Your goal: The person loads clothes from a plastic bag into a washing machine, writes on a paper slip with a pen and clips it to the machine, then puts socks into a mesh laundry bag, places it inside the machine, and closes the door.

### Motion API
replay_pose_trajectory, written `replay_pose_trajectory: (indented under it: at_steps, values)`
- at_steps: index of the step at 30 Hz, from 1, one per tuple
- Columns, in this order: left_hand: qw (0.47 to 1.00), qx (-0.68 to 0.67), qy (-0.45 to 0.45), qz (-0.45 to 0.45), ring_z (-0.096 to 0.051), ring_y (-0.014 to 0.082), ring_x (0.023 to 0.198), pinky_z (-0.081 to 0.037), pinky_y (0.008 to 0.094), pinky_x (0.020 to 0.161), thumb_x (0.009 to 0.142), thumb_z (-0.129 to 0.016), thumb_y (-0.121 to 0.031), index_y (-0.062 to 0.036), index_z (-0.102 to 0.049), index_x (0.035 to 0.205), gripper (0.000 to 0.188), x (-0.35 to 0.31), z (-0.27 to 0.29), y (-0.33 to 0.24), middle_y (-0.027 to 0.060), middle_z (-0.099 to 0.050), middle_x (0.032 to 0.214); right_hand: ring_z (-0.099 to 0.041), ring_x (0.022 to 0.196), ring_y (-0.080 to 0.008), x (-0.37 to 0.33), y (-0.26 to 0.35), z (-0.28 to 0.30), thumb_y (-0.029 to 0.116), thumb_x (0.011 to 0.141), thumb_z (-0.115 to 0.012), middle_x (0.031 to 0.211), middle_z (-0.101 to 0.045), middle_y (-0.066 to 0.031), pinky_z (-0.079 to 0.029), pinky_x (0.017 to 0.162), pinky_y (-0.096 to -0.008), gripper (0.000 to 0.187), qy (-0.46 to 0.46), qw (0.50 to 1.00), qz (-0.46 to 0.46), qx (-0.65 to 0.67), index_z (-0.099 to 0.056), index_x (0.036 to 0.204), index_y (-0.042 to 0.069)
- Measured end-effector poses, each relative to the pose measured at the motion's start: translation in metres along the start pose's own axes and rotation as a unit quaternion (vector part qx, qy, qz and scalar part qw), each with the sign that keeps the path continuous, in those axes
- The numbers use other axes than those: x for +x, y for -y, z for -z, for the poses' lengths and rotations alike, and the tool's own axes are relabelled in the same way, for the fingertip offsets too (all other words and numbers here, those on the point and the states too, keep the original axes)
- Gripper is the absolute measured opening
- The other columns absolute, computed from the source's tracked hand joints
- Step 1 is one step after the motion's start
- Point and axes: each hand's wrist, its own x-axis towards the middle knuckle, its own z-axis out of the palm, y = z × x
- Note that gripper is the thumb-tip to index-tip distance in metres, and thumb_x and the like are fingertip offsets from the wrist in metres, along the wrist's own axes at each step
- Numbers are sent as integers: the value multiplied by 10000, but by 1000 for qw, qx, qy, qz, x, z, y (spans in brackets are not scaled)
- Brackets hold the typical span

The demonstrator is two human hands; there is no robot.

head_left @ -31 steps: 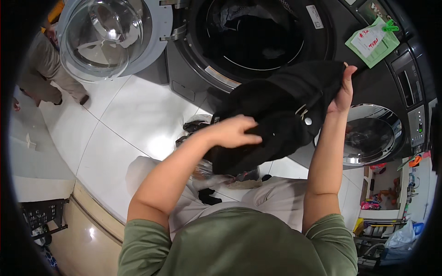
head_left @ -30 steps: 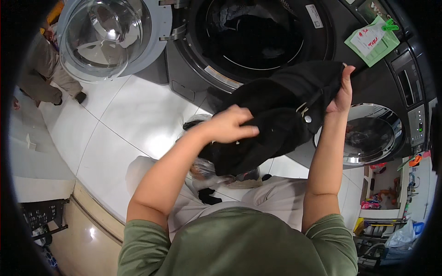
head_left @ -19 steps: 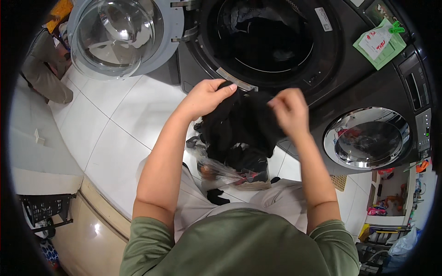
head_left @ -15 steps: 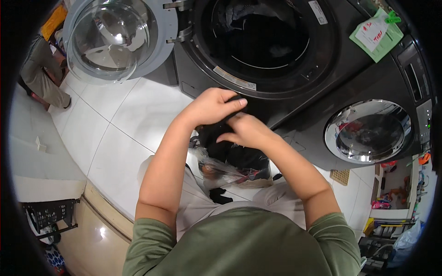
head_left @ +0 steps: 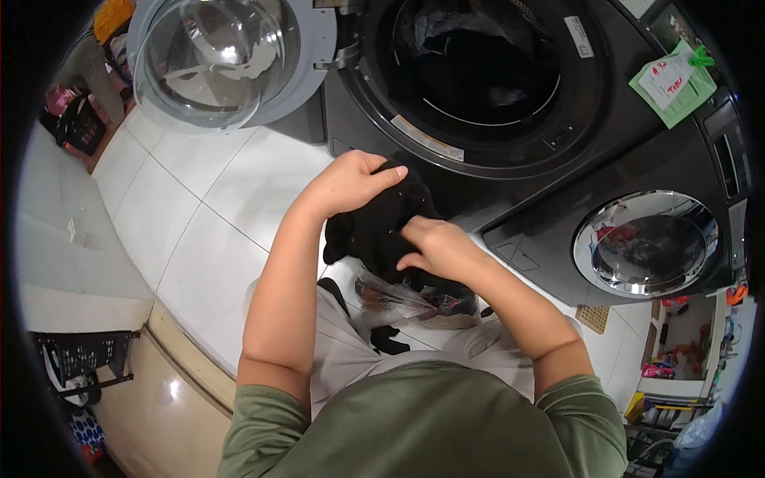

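My left hand (head_left: 351,187) is closed, with thumb and fingers gripping the top of a black garment (head_left: 374,227). The cloth hangs bunched in folds, and its exact kind cannot be made out. Against the garment's right side is my right hand (head_left: 442,248), its thumb spread away from slightly blurred fingertips that touch the cloth. Below, a clear plastic bag (head_left: 410,303) holding clothes stands on the floor between my legs, partly covered by the garment. Just beyond my hands, a dark front-load washing machine (head_left: 510,179) stands open, with dark laundry (head_left: 478,72) in its drum.
The washer's round glass door (head_left: 227,68) is swung out to the left. At right, a second dark machine has its round door (head_left: 645,243) closed. Green paper (head_left: 673,88) is clipped above it. A small black cloth (head_left: 388,341) lies on white floor tiles (head_left: 231,239).
The black garment has come up out of the bag and hangs more spread out from my left hand. My right hand has shifted slightly right and down. The person at far left is out of view.
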Motion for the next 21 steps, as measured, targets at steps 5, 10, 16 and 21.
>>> replay_pose_trajectory:
  at_steps: [5, 10, 16, 21]
  values:
    - [992, 62, -13, -110, -438, 87, 584, -395, 288, 536, 886, -635, -386, 23, -611, 702, 448, -1, -14, -2, 33, -520, 595, -667, 743, -336, 1, 15, 40, 374, 706, -789, 847, -672, -191, -523, 704, -418, 465, -133, 895, -217, 367, -680, 983, 17]
    - [990, -121, 67, -13, -512, 55, 709, -436, 218, 618, 888, -657, -358, 10, -672, 865, 369, 3, -18, -23, -18, -620, 787, -665, 833, -358, 6, -7, 12, 492, 714, -728, 800, -675, -209, -523, 717, -429, 544, -14, 986, -150, 73, -691, 997, 29]
    - [973, -113, 72, -188, -606, 152, 799, -485, 310, 739, 816, -727, -325, 4, -661, 1058, 414, 10, -23, 2, 39, -681, 933, -554, 640, -147, -39, -35, 72, 82, 749, -743, 730, -603, -39, -458, 640, -262, 179, -330, 843, -195, 379, -658, 859, -30]
    - [984, 34, 175, -26, -639, 207, 805, -489, 309, 777, 816, -711, -292, 67, -636, 1009, 415, 24, -29, 4, 117, -692, 878, -543, 770, -80, -83, -100, 102, 94, 860, -672, 908, -604, 0, -441, 708, -231, 166, -453, 684, -125, 558, -645, 1000, 7]
